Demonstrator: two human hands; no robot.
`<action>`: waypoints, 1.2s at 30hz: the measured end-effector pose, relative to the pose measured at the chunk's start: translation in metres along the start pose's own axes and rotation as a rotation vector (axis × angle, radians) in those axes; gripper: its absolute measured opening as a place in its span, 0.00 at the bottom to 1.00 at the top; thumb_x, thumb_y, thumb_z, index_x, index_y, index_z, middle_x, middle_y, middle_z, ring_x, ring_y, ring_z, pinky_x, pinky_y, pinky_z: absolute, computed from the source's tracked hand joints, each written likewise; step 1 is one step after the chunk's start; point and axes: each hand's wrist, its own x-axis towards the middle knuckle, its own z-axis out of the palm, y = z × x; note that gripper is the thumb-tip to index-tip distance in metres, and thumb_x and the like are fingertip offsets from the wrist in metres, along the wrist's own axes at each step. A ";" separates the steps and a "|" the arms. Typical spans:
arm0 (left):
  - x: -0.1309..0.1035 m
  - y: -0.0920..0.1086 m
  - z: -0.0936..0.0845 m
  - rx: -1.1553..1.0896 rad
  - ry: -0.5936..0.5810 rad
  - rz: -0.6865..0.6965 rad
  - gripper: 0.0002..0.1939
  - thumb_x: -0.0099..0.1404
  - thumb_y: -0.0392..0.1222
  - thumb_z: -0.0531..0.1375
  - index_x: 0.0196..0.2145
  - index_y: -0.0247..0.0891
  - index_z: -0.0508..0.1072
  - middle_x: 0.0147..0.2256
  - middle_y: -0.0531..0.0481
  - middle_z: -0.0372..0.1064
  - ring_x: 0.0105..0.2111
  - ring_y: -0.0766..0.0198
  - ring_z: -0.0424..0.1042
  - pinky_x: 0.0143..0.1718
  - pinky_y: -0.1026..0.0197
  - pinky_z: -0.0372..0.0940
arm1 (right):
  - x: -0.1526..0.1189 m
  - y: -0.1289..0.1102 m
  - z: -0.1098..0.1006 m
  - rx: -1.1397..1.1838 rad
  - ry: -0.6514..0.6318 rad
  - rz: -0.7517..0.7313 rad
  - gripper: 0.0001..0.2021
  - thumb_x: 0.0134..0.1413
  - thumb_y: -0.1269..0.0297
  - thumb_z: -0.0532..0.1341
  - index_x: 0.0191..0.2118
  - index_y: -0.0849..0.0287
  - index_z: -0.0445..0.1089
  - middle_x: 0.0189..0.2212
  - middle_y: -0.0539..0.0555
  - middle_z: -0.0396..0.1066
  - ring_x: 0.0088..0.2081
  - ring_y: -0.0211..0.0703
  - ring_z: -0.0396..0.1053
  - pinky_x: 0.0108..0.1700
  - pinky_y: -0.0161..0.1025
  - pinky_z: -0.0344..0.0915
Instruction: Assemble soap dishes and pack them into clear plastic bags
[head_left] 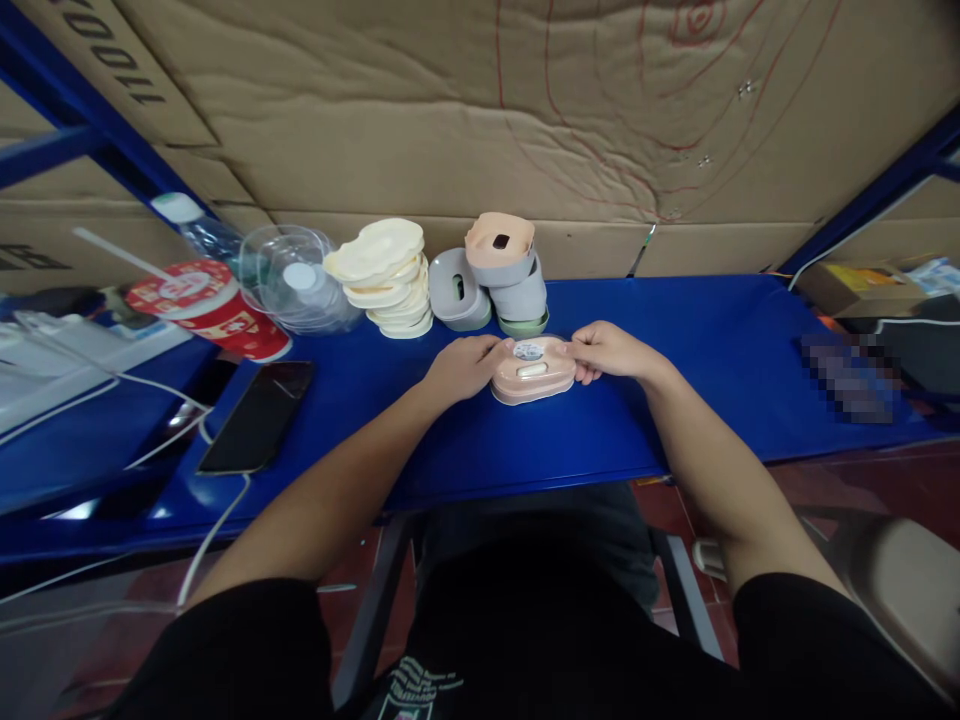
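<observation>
Head camera: the pink oblong case [534, 378] is positioned on the blue tabletop [592, 440], its left end clasped by the left hand [466, 366], its right end by the right hand [611, 350]; grey cases [521, 298] are stacked just beyond.

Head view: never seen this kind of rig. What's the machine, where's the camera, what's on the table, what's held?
No machine here: these are a person's own bare hands. There is one picture, from a camera worn on the head, looking forward and down, so the arms reach away from you. The left hand and right hand hold a pink box between them, one at each end. Behind it on the blue table are a cream stack and grey containers, some stacked. To the left are a red cup with a straw and a dark phone.
</observation>
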 end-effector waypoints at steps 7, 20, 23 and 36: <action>0.000 -0.006 0.000 0.021 0.018 0.009 0.28 0.78 0.58 0.47 0.53 0.41 0.81 0.50 0.43 0.83 0.50 0.49 0.80 0.53 0.50 0.70 | -0.002 -0.001 0.005 -0.023 0.064 -0.106 0.34 0.48 0.28 0.72 0.22 0.56 0.64 0.21 0.53 0.77 0.22 0.38 0.76 0.24 0.33 0.69; -0.003 -0.001 -0.002 0.092 0.016 -0.062 0.29 0.79 0.63 0.47 0.51 0.41 0.80 0.44 0.45 0.83 0.45 0.51 0.81 0.46 0.53 0.69 | 0.001 0.002 -0.001 -0.269 0.251 -0.175 0.27 0.61 0.37 0.65 0.23 0.53 0.65 0.20 0.50 0.75 0.25 0.41 0.73 0.32 0.38 0.62; -0.004 0.000 -0.003 0.076 0.007 0.007 0.32 0.79 0.65 0.45 0.45 0.41 0.82 0.39 0.47 0.83 0.39 0.54 0.80 0.42 0.55 0.68 | 0.003 0.004 -0.004 -0.405 0.455 -0.148 0.20 0.62 0.45 0.67 0.26 0.54 0.68 0.26 0.52 0.78 0.30 0.45 0.74 0.34 0.41 0.62; -0.001 -0.008 0.005 0.130 0.063 0.122 0.26 0.75 0.62 0.57 0.54 0.41 0.82 0.37 0.48 0.83 0.38 0.54 0.80 0.40 0.54 0.68 | -0.009 -0.010 0.018 -0.673 0.245 -0.747 0.31 0.57 0.38 0.69 0.60 0.50 0.77 0.59 0.58 0.77 0.61 0.61 0.71 0.67 0.59 0.61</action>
